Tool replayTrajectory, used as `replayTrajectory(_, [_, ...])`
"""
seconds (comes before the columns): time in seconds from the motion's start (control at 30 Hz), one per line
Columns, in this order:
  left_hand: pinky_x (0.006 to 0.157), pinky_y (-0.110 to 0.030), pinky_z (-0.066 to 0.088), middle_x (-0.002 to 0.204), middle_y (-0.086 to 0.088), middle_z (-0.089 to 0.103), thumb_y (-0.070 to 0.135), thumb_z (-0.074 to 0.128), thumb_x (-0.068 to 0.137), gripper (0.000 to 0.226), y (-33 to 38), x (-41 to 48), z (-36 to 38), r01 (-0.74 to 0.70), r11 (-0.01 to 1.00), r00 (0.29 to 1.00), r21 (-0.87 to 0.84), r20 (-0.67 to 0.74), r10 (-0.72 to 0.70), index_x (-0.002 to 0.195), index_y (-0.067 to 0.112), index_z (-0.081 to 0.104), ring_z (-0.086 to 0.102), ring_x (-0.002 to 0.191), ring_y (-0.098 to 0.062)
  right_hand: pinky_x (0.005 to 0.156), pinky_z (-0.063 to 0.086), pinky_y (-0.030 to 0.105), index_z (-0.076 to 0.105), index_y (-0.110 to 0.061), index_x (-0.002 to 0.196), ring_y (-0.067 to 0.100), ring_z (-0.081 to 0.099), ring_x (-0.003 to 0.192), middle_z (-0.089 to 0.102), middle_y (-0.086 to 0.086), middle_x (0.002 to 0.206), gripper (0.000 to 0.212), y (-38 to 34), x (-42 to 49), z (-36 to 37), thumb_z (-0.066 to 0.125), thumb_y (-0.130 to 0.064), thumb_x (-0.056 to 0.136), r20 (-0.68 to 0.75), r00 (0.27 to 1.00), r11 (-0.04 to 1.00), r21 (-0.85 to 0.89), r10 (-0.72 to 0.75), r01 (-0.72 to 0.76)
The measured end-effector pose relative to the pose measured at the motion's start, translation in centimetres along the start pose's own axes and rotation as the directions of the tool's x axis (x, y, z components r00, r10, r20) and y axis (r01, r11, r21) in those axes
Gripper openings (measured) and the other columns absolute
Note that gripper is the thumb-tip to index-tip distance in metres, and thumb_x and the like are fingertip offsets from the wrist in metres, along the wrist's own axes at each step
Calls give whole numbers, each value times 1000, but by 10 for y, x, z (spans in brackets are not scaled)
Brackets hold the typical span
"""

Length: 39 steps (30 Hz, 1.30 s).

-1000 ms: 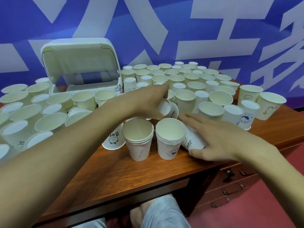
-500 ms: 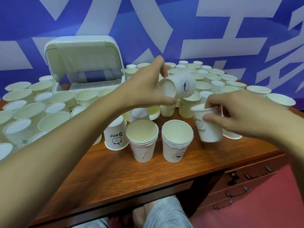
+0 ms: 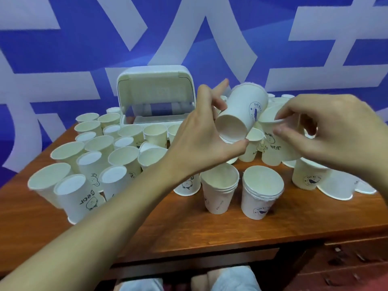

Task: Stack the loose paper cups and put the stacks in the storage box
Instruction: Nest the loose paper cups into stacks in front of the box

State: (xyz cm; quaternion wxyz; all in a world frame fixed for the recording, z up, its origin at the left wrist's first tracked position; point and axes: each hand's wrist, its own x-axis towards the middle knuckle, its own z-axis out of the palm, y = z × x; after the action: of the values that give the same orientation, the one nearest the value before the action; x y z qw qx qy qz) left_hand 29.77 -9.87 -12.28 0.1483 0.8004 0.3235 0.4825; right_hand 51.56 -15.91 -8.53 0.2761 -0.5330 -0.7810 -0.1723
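My left hand grips a white paper cup lifted above the table and tilted, its base toward me. My right hand pinches the rim of a second cup printed with a bear, held upright just right of the first; the two cups touch. Two short stacks of cups stand on the wooden table in front of me. The white storage box sits at the back with its lid raised. Many loose cups crowd the left side.
More cups stand and lie on the right, partly hidden by my right hand. A blue and white banner covers the wall behind. The table's front edge is near my knees, with drawers at the lower right.
Both hands have risen and drawn together. The left hand's cup has tilted further and now meets the cup in the right hand. The camera has shifted, so the table sits lower and more to the right.
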Motion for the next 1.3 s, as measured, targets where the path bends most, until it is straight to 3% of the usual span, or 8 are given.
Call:
replayTrajectory(0.1, [74, -49, 55, 136, 14, 50, 29, 81, 59, 69, -2, -8, 4, 109, 992, 994, -61, 16, -108, 103, 21, 29, 59, 112, -23, 57, 44, 35, 65, -31, 87, 7, 45, 64, 48, -24, 68, 8, -1, -3, 10, 62, -39, 87, 31, 999, 998, 57, -13, 12])
replayTrajectory(0.33, [77, -50, 54, 131, 23, 46, 38, 85, 59, 66, 9, -17, 10, 201, 977, 979, -73, 37, -198, 98, 26, 32, 60, 100, -19, 62, 48, 38, 65, -32, 90, 13, 54, 74, 62, -15, 80, 8, 0, -8, 20, 62, -38, 85, 92, 993, 993, 106, -69, 59])
replayTrajectory(0.5, [82, -61, 48, 125, 16, 52, 53, 56, 86, 34, 12, -16, 10, 217, 959, 972, -183, -53, -230, 91, 23, 41, 60, 98, -30, 61, 48, 38, 63, -32, 88, 14, 53, 72, 62, -15, 79, 17, -4, -2, 23, 54, -42, 79, 124, 982, 981, 149, -141, 122])
replayTrajectory(0.6, [71, -61, 53, 126, 14, 50, 41, 57, 88, 29, 11, -13, 5, 205, 966, 974, -156, -66, -217, 111, 27, 44, 63, 98, -32, 58, 46, 35, 64, -32, 87, 12, 52, 71, 60, -17, 76, 13, -6, 2, 24, 57, -38, 77, 121, 979, 982, 121, -163, 148])
replayTrajectory(0.7, [83, -52, 53, 132, 15, 49, 31, 55, 91, 45, 11, -14, -1, 156, 986, 987, -55, -24, -157, 135, 30, 44, 61, 109, -24, 57, 46, 35, 65, -32, 87, 12, 52, 69, 62, -15, 77, 11, -5, 1, 27, 61, -35, 77, 93, 977, 976, 123, -193, 181])
replayTrajectory(0.9, [64, -42, 54, 106, 21, 48, 31, 66, 80, 42, 13, -23, -18, 49, 998, 986, -25, -159, -53, 113, 27, 39, 63, 80, -19, 59, 44, 39, 67, -24, 89, 6, 40, 69, 39, -25, 73, 6, 6, -9, 20, 65, -29, 86, -80, 970, 956, 169, -228, 238])
replayTrajectory(1.1, [62, -41, 46, 90, 3, 48, 30, 65, 83, 30, 14, -42, -23, -6, 966, 1000, 258, -22, 12, 98, 18, 42, 55, 73, -20, 66, 40, 28, 68, -21, 85, 13, 54, 67, 51, -17, 74, 6, 9, -34, 16, 70, -27, 86, -104, 976, 913, 348, -190, 214])
replayTrajectory(1.3, [65, -42, 44, 92, 6, 44, 26, 53, 88, 9, 18, -53, -20, -47, 908, 989, 416, 147, -16, 87, 19, 49, 49, 79, -19, 59, 44, 34, 66, -25, 85, 9, 53, 65, 52, -13, 72, 5, 10, -45, 38, 69, -30, 85, 20, 978, 886, 426, -209, 181])
